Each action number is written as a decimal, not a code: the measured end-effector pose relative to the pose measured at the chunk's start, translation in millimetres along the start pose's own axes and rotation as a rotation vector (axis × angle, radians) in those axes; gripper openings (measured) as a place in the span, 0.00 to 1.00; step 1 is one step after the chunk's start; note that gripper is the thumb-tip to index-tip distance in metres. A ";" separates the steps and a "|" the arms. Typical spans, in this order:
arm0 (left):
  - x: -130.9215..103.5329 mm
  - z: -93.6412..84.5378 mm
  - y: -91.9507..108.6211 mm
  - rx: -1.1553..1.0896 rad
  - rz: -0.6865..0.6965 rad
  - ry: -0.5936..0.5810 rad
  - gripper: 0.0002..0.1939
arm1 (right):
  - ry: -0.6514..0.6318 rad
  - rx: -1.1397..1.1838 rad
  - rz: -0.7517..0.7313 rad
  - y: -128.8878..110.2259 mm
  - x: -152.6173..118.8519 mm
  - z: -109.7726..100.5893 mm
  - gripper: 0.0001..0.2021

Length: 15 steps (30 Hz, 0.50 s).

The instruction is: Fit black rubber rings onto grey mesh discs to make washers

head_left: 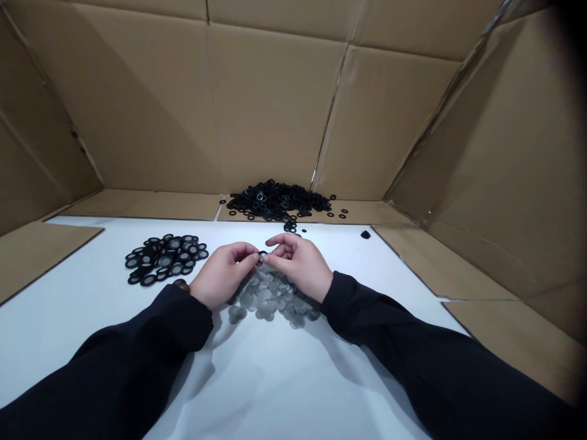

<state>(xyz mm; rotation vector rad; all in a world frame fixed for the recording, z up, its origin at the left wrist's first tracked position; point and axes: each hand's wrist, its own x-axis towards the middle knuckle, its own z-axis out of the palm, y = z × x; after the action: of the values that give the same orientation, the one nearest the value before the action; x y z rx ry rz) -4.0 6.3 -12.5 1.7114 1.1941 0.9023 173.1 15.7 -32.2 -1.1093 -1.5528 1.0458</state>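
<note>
A small black ring (262,253) with a greyish centre is pinched between the fingertips of both hands. My left hand (221,275) grips its left side with thumb and forefinger. On the right side, the thumb and fingers of my right hand (302,264) close on it, the other fingers curled loosely. Below the hands lies a heap of thin grey mesh-like discs (268,299), partly covered by them. Left of my left hand sits a pile of black rings with grey discs in them (165,260).
A large heap of plain black rings (275,200) lies on the cardboard at the back. A small black piece (365,234) sits to the right on the white table (257,385). Tall cardboard walls (270,110) enclose the back and both sides.
</note>
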 end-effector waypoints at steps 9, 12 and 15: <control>-0.5 0.5 -2.1 -0.040 -0.016 0.017 0.15 | -0.009 0.053 -0.036 -4.0 1.9 -2.9 0.12; -0.5 0.2 -1.4 -0.051 -0.015 0.034 0.16 | 0.079 0.072 -0.112 -2.3 3.8 -5.7 0.12; -0.8 0.4 0.0 -0.050 0.007 0.044 0.16 | 0.113 0.010 -0.174 1.4 4.7 -6.7 0.07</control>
<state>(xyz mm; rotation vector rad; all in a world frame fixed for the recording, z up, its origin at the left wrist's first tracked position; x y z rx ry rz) -3.8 5.5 -12.7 1.6649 1.1850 0.9707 179.1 21.3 -31.2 -0.9896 -1.5224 0.8586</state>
